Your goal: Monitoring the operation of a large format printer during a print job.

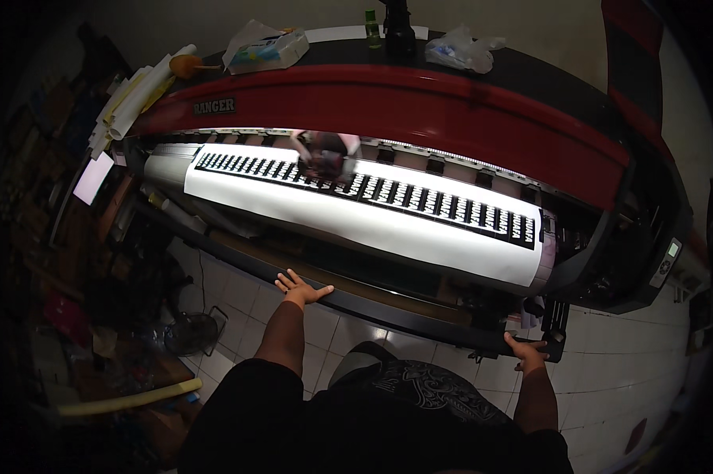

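Red-black printer [443, 93], black-patterned white sheet [333, 217]

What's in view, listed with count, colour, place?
Wide printer: one, red and black, centre
Printed sheet: one, white and black, on printer
Print carriage: one, dark, above sheet
Front bar: one, dark, printer front
Control panel: one, dark, printer right
Package: one, white-blue, printer top
Bottle: one, green, printer top
Unidentified object: one, black, printer top
Plastic bag: one, whitish, printer top
Rolls: several, white, yellow, printer's left end
Round-ended object: one, orange, beside rolls
Lit panel: one, pinkish-white, left
Fan: one, dark, floor, left
Foam-like strip: one, yellow, lower left
Clutter: uncountable, dark, far left
Tiled floor: one, pale, below
Shirt: one, black, bottom
Left hand: one, bare, on front bar
Right hand: one, bare, bar's right end
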